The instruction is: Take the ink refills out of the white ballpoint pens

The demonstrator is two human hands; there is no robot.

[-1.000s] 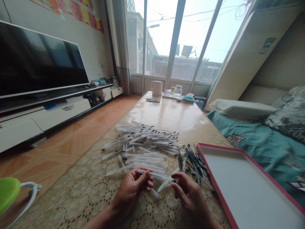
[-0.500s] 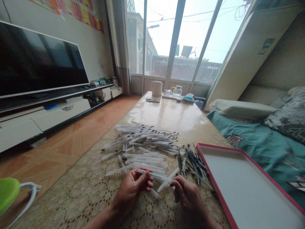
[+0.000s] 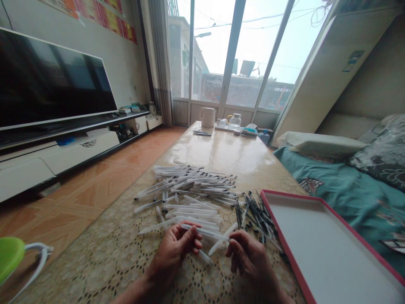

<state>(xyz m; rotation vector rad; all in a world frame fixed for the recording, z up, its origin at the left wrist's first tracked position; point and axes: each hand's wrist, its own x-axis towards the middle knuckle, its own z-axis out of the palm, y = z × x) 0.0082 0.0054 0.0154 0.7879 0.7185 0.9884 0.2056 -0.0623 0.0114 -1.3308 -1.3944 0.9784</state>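
My left hand [image 3: 177, 249] is closed round a clear pen barrel [image 3: 205, 232] that runs across to my right hand [image 3: 248, 257], whose fingertips pinch its right end. Both hands hover just above the lace-covered table [image 3: 104, 261] at its near edge. Right beyond my fingers lies a heap of several clear pen barrels [image 3: 190, 194]. A smaller pile of black refills [image 3: 255, 215] lies to the right of that heap, close to my right hand.
An open red-rimmed box lid [image 3: 325, 249] with a white inside sits at the right. A white jug [image 3: 208, 117], a glass pot [image 3: 235, 121] and small items stand at the far end. A green-and-white object [image 3: 12, 255] is at the left; a bed [image 3: 354, 190] at the right.
My right hand has drawn slightly left along the pen barrel, closer to my left hand. The piles and the box lid have not moved.
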